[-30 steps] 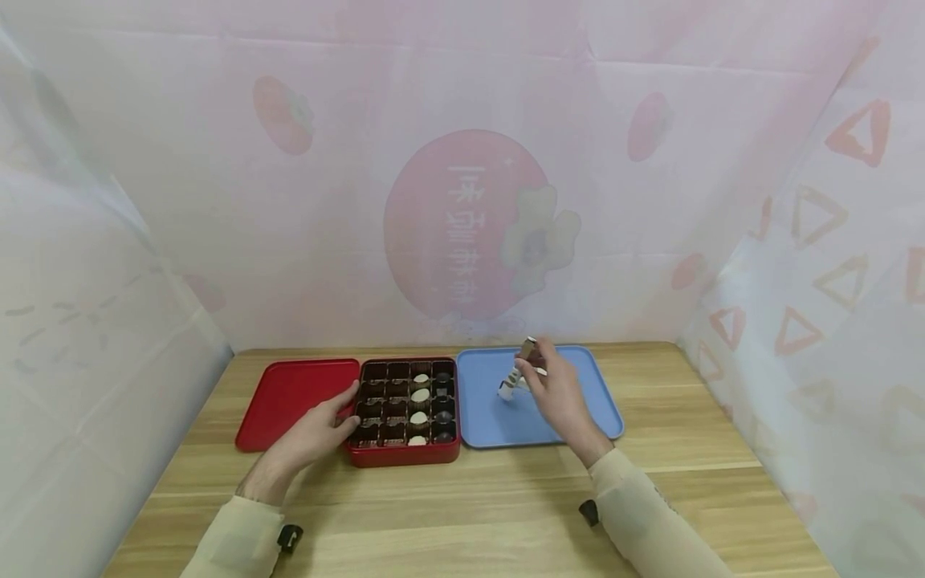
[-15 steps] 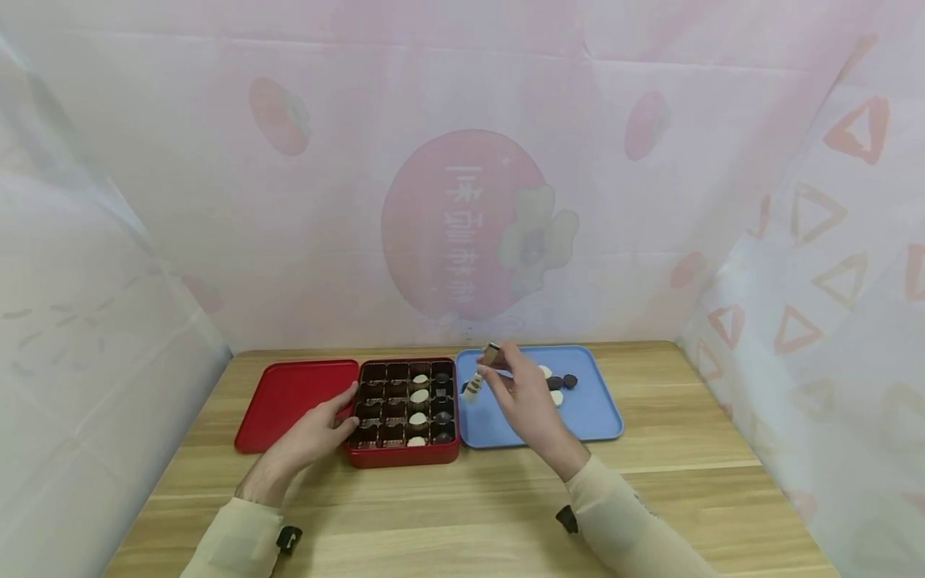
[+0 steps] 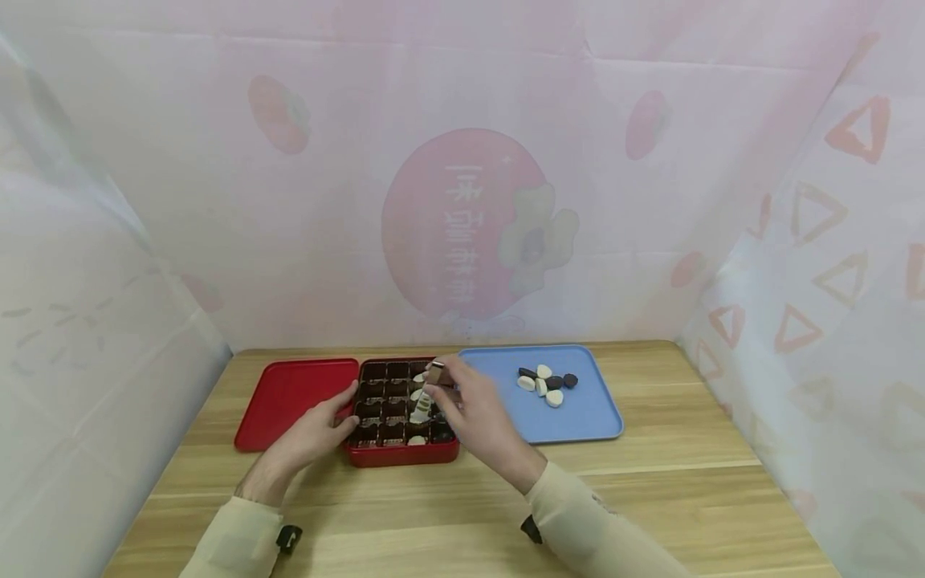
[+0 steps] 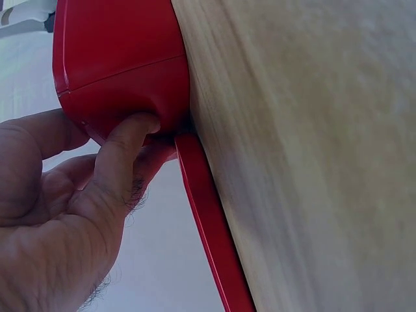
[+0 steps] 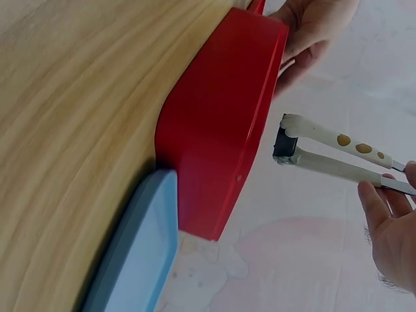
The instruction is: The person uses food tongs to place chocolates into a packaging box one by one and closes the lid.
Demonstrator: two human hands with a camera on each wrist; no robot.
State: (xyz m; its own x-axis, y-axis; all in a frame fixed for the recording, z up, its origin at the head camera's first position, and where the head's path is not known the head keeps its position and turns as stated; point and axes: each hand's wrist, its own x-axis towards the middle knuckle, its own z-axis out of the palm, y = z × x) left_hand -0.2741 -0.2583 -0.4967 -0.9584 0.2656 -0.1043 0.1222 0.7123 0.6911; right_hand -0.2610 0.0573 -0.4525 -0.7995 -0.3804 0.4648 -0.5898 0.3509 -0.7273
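Note:
My right hand [image 3: 480, 413] pinches the handle end of cream-coloured tongs [image 5: 351, 148] with yellow spots. Between the tongs' tips sits a dark square chocolate [image 5: 284, 144], seen in the right wrist view. In the head view the tongs point down over the red box [image 3: 405, 457], whose dark insert has rows of compartments. White chocolates [image 3: 417, 441] and dark ones [image 3: 442, 433] sit in its right-hand columns, partly hidden by my hand. My left hand [image 3: 312, 437] touches the box's left side, thumb and forefinger spread; the left wrist view shows the thumb pressing the wall.
A blue tray [image 3: 499, 429] lies right of the box, with several white and dark chocolates [image 3: 553, 398] grouped on it. Left of the box lies a red lid [image 3: 289, 393]. All of them stand on a wooden table [image 3: 433, 514] in front of a printed cloth backdrop [image 3: 325, 241].
My right hand has carried the tongs leftward from over the blue tray to above the red box, uncovering the chocolates on the tray. My left hand stays at the box's side.

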